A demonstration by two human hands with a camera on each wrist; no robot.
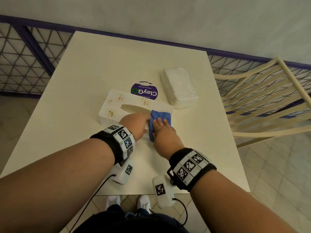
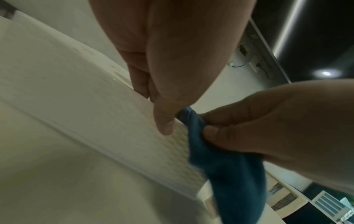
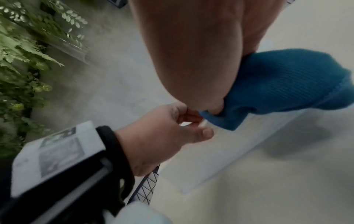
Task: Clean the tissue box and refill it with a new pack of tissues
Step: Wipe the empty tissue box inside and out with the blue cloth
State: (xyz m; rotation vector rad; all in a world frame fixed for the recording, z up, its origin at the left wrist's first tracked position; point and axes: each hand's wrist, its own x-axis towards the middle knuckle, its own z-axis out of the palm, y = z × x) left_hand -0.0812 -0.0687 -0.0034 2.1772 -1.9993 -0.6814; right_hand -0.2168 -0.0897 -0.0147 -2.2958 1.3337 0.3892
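A white perforated tissue box (image 1: 121,105) lies in the middle of the table (image 1: 94,64), its oval top slot showing nothing inside. My left hand (image 1: 134,122) grips the box's near side, thumb on the front wall (image 2: 114,121) and fingers over the top edge. My right hand (image 1: 160,127) holds a folded blue cloth (image 1: 162,116) against the box's right end, and the left wrist view shows its thumb (image 2: 210,133) pinching the cloth (image 2: 229,174). A new pack of tissues (image 1: 178,88) in clear wrap lies just behind and right of the box.
A round purple ClayGo wipes pack (image 1: 144,91) sits directly behind the box. A cream slatted chair (image 1: 262,101) stands at the table's right side. A purple mesh railing (image 1: 25,64) runs behind and to the left. Green plants (image 3: 19,60) show in the right wrist view.
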